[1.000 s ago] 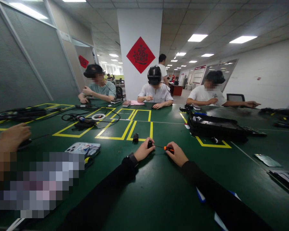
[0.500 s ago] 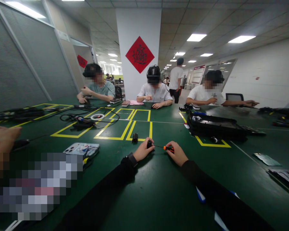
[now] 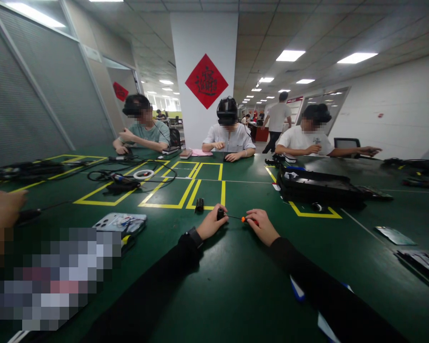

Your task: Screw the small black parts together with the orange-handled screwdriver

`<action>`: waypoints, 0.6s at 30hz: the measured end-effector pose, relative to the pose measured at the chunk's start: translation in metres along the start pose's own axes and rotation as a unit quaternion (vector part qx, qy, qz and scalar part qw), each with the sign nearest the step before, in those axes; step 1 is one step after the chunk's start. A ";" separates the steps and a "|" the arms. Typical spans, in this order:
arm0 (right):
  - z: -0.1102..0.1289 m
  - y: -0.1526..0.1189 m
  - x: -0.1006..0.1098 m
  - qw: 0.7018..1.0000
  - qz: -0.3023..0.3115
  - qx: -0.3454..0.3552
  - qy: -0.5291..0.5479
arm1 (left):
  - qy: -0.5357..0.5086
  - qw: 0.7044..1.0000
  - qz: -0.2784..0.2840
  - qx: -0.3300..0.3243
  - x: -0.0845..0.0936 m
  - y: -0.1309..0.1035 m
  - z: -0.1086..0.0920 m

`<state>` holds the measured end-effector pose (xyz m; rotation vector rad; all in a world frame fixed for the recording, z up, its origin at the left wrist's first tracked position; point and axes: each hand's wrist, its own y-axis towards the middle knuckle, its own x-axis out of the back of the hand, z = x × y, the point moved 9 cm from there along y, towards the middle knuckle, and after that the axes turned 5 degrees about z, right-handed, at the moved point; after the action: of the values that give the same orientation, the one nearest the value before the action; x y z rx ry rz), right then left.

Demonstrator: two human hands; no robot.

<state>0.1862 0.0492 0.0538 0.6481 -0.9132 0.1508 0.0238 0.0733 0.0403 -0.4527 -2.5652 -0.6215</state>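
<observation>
My left hand (image 3: pixel 211 224) is closed around a small black cylindrical part (image 3: pixel 220 214), whose top shows between thumb and fingers. My right hand (image 3: pixel 262 226) grips the orange-and-black handle of a screwdriver (image 3: pixel 243 219). Its thin shaft points left and reaches the black part; whether the tip sits inside it is too small to tell. A second black cylindrical part (image 3: pixel 199 205) stands on the green table, just beyond my left hand and near the yellow tape.
A large black open case (image 3: pixel 321 186) lies at the right. Coiled black cables and a white ring (image 3: pixel 144 175) lie at the left. A phone-like device (image 3: pixel 119 222) is left of my arm. A co-worker's hand (image 3: pixel 3 207) is at the left edge; other people sit opposite.
My right fingers have shifted on the screwdriver handle, covering more of it. The left hand keeps its hold. In the background a walking person has moved right.
</observation>
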 end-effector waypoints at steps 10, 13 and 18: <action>-0.006 -0.001 -0.005 0.998 0.014 -0.037 0.041 | 0.015 1.000 -0.002 -0.007 0.001 -0.001 -0.004; -0.004 0.001 -0.007 0.999 0.021 -0.019 0.023 | 0.012 1.000 -0.002 -0.005 0.001 -0.001 -0.004; -0.001 -0.001 -0.001 1.000 0.005 -0.012 0.028 | 0.013 1.000 -0.002 -0.009 0.001 0.000 -0.005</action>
<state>0.1864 0.0492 0.0528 0.6149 -0.8635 0.1657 0.0244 0.0709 0.0444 -0.4423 -2.5386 -0.6489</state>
